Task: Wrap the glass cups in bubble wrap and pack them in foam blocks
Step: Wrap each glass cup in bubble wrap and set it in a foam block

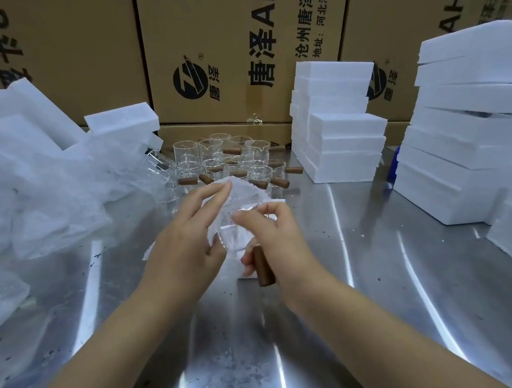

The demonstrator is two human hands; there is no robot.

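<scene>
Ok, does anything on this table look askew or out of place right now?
Yes. The right foam stack is crooked, its blocks twisted and overhanging, unlike the tidier stack beside the glass cups. Small white crumbs lie on the metal table.

Held glass cup (pixel 233 234) half-veiled by bubble wrap (pixel 248 191); rightmost foam blocks (pixel 478 101) cropped at the edge.

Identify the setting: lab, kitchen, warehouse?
Likely a warehouse or factory packing station: printed cardboard cartons stacked behind a steel table, stacks of white foam blocks, a batch of identical glass cups, plus one cup mid bubble-wrap.
</scene>
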